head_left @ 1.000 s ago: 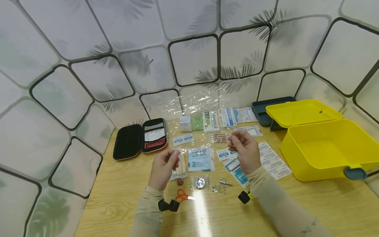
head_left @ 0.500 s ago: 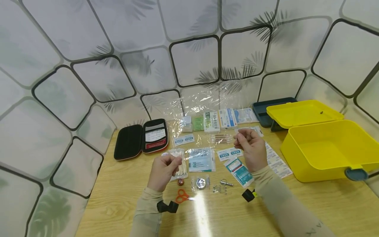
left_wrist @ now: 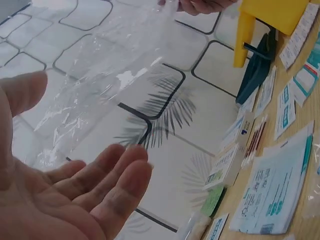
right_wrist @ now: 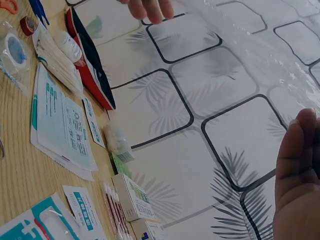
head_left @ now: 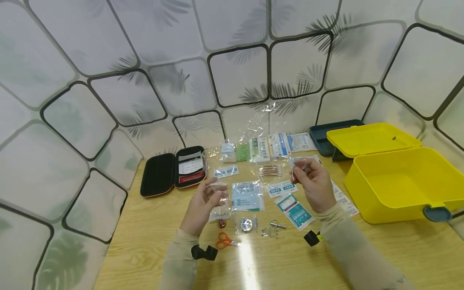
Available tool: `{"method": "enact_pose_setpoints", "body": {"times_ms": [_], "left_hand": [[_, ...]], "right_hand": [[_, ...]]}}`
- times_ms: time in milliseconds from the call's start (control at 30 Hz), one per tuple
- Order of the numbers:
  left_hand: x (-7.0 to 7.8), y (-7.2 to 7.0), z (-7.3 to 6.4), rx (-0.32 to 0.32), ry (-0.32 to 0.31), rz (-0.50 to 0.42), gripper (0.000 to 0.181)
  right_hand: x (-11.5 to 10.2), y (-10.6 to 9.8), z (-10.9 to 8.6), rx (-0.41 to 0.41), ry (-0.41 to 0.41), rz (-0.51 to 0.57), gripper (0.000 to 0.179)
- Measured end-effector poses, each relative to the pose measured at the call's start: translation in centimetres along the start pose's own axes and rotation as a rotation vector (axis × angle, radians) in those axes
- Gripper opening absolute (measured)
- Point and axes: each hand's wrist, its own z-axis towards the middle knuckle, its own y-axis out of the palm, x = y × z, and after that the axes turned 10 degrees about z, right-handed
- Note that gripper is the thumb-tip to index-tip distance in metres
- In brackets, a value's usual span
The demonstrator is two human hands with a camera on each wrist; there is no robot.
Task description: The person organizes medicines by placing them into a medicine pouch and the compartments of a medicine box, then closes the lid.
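A clear, crinkled plastic bag (head_left: 258, 125) hangs above the far part of the table, and in the left wrist view the bag (left_wrist: 100, 80) stretches away to the right hand. My right hand (head_left: 316, 186) pinches its edge between thumb and fingers. My left hand (head_left: 202, 206) is raised over a pack of cotton swabs (head_left: 220, 207); in the left wrist view the left hand (left_wrist: 75, 200) has its thumb and fingers apart, with nothing between them. Below the hands lie a blue-and-white sealed packet (head_left: 248, 195), a teal packet (head_left: 296, 212) and brown-tipped swabs (head_left: 270, 170).
Orange scissors (head_left: 224, 241), a tape roll (head_left: 246, 225), safety pins (head_left: 270, 232) and a small metal cylinder with a ring (head_left: 278, 224) lie near the front. An unzipped black case (head_left: 157, 174) lies left; a lidded yellow box (head_left: 406, 181) stands open at right. Small boxes (head_left: 278, 145) line the back.
The left hand's fingers have spread apart from their earlier pinch. The right hand has moved right, still gripping the bag, which has narrowed and shifted toward the right.
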Motion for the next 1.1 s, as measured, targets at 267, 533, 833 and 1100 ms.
{"method": "enact_pose_setpoints", "body": {"times_ms": [267,533,833,1100], "left_hand": [[0.9,-0.3,0.9,0.297,0.014,-0.251,0.035],[0.6,-0.3,0.8,0.397,0.053,-0.178,0.042],[0.2,-0.7,0.8,0.469,0.06,-0.329,0.037],[-0.5,-0.2,0.5,0.365,0.039,-0.453,0.017]], "right_hand": [[0.0,-0.8,-0.8,-0.149,0.066,-0.083,0.016],[0.3,-0.7,-1.0,-0.089,0.044,-0.134,0.019],[0.6,-0.2,-1.3,0.012,0.008,-0.19,0.017],[1.2,0.4,-1.9,-0.015,0.042,-0.168,0.022]]}}
